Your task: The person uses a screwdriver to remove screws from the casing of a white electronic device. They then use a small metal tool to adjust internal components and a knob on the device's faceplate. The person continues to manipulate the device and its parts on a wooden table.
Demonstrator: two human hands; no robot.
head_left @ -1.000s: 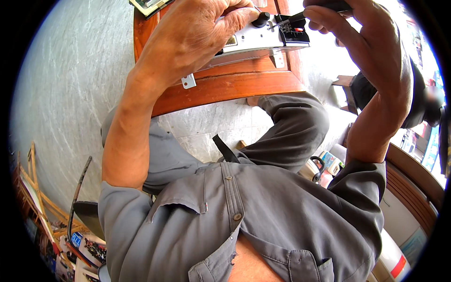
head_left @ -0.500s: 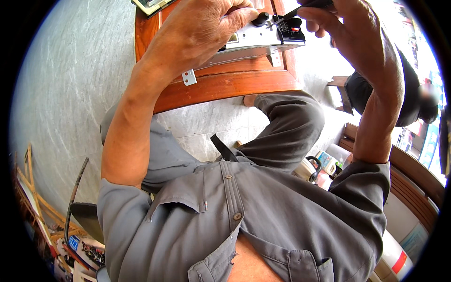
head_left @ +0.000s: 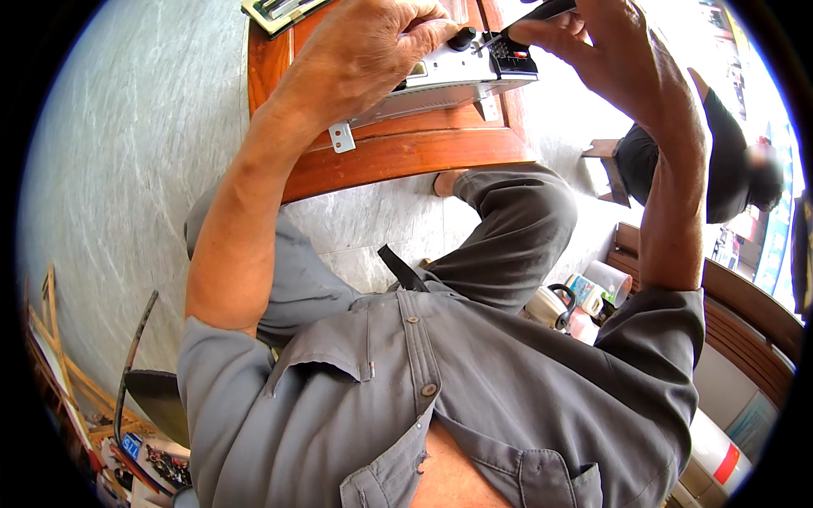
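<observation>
We record a boxy metal device [head_left: 447,68] at top centre of the frame, on the reddish-brown wooden table [head_left: 406,161]: pale top face, grey side, round black knob [head_left: 462,39], black end section [head_left: 511,61] with a small red part. Long axis: nearly crosswise, rising slightly rightward; black end points right. Right hand [head_left: 611,51], upper right, grasps a dark-handled tool [head_left: 544,12], its thin shaft slanting down-left toward the device. Left hand [head_left: 364,55]: thumb and fingers drawn together near the knob; we cannot tell whether anything is held.

Glossy wooden table [head_left: 406,157] and smooth, metal-looking casing [head_left: 432,100]
</observation>
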